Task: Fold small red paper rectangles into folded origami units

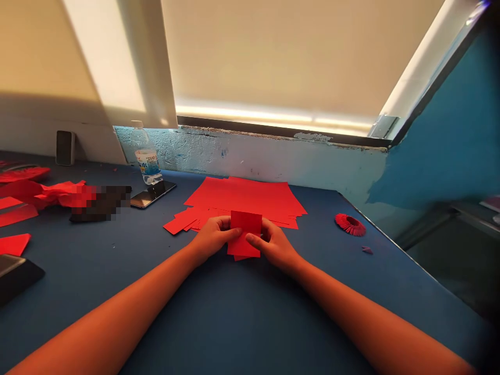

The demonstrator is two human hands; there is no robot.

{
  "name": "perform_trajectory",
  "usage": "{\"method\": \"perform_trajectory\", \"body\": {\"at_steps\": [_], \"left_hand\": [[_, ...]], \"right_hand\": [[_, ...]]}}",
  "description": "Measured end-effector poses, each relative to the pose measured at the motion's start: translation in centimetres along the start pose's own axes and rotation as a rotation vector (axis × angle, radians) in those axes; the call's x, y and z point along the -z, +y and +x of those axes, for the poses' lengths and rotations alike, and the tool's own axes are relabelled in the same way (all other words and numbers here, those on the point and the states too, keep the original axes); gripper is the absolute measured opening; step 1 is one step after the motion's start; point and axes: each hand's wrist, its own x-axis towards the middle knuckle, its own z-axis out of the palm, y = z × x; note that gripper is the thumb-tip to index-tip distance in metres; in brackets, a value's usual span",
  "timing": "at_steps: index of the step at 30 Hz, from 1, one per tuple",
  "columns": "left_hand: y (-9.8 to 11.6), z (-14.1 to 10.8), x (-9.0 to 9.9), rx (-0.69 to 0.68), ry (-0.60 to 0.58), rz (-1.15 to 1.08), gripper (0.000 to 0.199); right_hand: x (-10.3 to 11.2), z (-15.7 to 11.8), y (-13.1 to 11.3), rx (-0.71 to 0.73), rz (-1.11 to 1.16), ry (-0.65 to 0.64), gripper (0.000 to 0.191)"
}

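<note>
A small red piece of paper is held up between my two hands, near the middle of the view. My left hand pinches its left edge, thumb in front and fingers behind. On the right edge, my right hand grips it the same way, its thumb lying on the front face. Below the held piece, the corner of another red paper shows; whether it is joined to it I cannot tell. Just beyond my hands lie large red sheets, with smaller red strips at their left.
A water bottle and a phone stand and lie at the back left. Crumpled red paper and a dark device are farther left. A fringed red paper ring lies near the table's right edge.
</note>
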Motion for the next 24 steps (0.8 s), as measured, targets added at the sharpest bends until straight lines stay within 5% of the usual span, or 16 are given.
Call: {"method": "perform_trajectory", "body": {"at_steps": [5,9,14,20,24], "left_hand": [[-0.2,0.0,0.16,0.029,0.104,-0.036,0.057],[-0.51,0.24,0.52,0.006,0.191,-0.091,0.052],[-0.38,0.19,0.73,0.067,0.062,0.049,0.046],[-0.56,0.11,0.72,0.04,-0.169,0.103,0.043],[-0.57,0.08,0.55,0.033,-0.135,0.13,0.048]], "right_hand": [[0.1,-0.11,0.17,-0.041,0.044,-0.006,0.02],[0.13,-0.11,0.18,-0.061,0.027,-0.006,0.014],[0.39,0.07,0.5,-0.085,0.174,0.116,0.034],[0.8,-0.03,-0.14,-0.121,0.157,-0.082,0.039],[0.67,0.01,-0.33,-0.132,0.044,-0.038,0.031]]}}
